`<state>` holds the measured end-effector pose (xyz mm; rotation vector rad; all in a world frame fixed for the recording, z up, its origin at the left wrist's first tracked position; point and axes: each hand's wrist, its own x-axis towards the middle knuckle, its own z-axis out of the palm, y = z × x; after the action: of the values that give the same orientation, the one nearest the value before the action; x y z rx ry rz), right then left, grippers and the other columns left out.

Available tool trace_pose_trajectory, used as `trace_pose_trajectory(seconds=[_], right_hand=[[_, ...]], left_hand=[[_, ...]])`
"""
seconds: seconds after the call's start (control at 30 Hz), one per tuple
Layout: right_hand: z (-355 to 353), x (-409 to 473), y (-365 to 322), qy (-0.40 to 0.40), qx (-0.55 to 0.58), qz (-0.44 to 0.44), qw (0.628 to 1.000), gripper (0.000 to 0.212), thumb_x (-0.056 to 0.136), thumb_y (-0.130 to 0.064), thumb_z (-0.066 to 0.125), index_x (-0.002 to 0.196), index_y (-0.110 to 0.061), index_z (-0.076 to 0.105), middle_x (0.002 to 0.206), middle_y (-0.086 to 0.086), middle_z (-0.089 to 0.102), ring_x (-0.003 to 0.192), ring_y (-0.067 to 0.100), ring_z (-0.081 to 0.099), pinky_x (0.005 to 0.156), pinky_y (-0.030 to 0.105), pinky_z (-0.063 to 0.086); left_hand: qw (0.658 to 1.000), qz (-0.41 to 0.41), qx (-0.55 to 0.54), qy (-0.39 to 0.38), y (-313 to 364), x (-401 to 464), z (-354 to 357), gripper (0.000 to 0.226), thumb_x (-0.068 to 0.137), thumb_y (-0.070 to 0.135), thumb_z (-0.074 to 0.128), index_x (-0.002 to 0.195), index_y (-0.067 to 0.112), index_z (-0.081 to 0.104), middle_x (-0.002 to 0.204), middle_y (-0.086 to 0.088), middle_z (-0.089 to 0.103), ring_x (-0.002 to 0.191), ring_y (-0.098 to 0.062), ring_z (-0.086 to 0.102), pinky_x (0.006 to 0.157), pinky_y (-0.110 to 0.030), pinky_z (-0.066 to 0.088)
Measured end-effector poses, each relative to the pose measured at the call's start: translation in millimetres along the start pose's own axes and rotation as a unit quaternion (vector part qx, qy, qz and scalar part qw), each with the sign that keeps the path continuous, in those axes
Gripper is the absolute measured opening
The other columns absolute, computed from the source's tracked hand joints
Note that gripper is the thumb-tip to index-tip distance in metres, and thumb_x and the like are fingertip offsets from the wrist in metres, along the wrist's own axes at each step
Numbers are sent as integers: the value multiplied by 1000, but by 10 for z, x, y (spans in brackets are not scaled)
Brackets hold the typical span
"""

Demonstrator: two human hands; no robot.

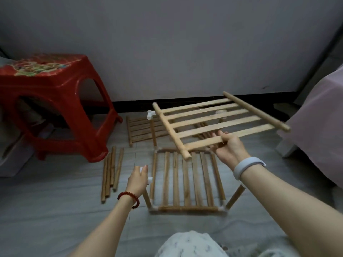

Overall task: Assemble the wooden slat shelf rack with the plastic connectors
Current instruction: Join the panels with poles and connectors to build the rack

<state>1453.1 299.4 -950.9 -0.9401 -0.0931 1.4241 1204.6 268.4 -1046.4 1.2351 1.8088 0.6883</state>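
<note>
My left hand [138,178] closed on the near-left connector [150,180] of the base frame [187,182] on the floor. My right hand [227,148] gripped the slat panel [213,125] above it; next, I judged, came seating its rails into the connectors.

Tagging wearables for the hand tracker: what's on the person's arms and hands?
Both forearms are bare, no sleeves or gloves. The left hand has a dark red bead bracelet at the wrist. The right hand has a pale grey smooth wristband.
</note>
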Motion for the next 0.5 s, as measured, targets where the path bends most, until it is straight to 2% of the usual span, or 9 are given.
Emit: trace_pose_trajectory(seconds=[0.1, 0.17, 0.23, 0.3, 0.33, 0.4, 0.5], right_hand=[[58, -11, 68, -24, 37, 28, 999, 45, 97, 4, 34, 138, -13, 33, 139, 15, 44, 122, 27, 51, 100, 51, 40], [77, -14, 122, -11, 55, 38, 998, 46, 98, 3, 29, 143, -9, 28, 141, 16, 39, 123, 30, 49, 94, 48, 42], [67, -27, 186, 13, 52, 41, 998, 50, 98, 6, 25, 145, -10, 25, 143, 15, 36, 127, 37, 44, 99, 50, 37], [43, -52, 273, 26, 30, 51, 998, 42, 97, 8, 27, 133, -9, 38, 144, 17, 36, 128, 41, 43, 103, 53, 34], [36, -80, 316, 18, 17, 59, 998, 31, 97, 8, 28, 118, -7, 44, 142, 18, 37, 127, 41, 43, 102, 53, 35], [32, -114, 369, -11, -4, 73, 997, 20, 97, 7, 31, 98, -6, 46, 140, 19, 39, 126, 41, 44, 97, 53, 38], [24, -109, 373, -52, -15, 86, 995, 21, 97, 6, 31, 100, -7, 47, 140, 17, 42, 119, 39, 50, 92, 51, 43]], left_hand=[[999, -13, 17, -36, 10, -45, 15, 45, 102, 36, 27, 131, 4, 39, 120, -11, 52, 104, -21, 52, 81, -29, 37], [995, -42, 26, -85, 18, -39, -5, 46, 101, 40, 28, 131, 6, 41, 126, -13, 52, 110, -23, 53, 90, -34, 42], [992, -53, -7, -115, 114, -40, -53, 46, 101, 41, 24, 123, 9, 50, 129, -14, 52, 111, -24, 53, 98, -38, 39], [988, -29, -98, -112, 282, -11, -75, 55, 102, 41, 18, 120, 5, 56, 117, -11, 60, 111, -25, 54, 97, -36, 36], [981, -23, -158, -110, 371, 8, -80, 57, 101, 42, 18, 114, 5, 59, 103, -7, 65, 103, -23, 58, 94, -34, 36], [961, -18, -246, -121, 563, 1, -72, 47, 100, 43, 27, 103, 10, 61, 77, -1, 66, 83, -16, 60, 84, -32, 42], [970, -19, -219, -100, 668, 60, -6, 28, 96, 28, 49, 112, 5, 56, 84, -3, 65, 77, -12, 60, 68, -25, 47]])
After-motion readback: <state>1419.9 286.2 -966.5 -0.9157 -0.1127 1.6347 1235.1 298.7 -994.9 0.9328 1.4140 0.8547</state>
